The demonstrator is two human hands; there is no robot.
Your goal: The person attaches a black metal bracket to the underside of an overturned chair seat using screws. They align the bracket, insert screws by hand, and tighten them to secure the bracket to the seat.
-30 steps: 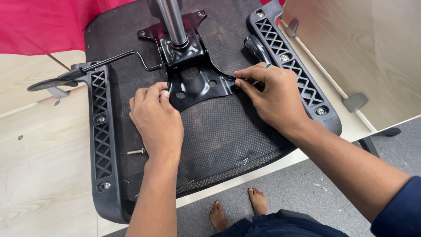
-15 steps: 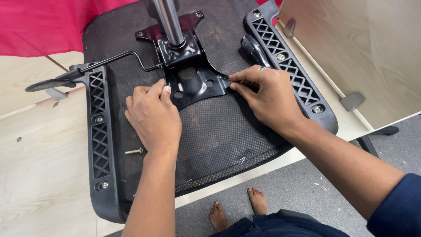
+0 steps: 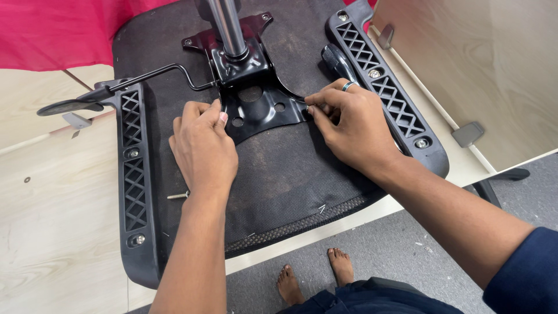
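Two hands are working on an upturned chair seat [image 3: 273, 174] that is lying across the middle of the frame on a pale wooden table [image 3: 52, 232]. Bolted at upper centre, the black metal mounting plate [image 3: 256, 104] is carrying a chrome column [image 3: 226, 26]. The left hand [image 3: 203, 148] is curling its fingers loosely against the plate's left edge, gripping nothing visible. The right hand [image 3: 349, 125] is pinching narrowly at the plate's right corner; what it is holding cannot be told. A loose screw [image 3: 177, 196] is lying lower left.
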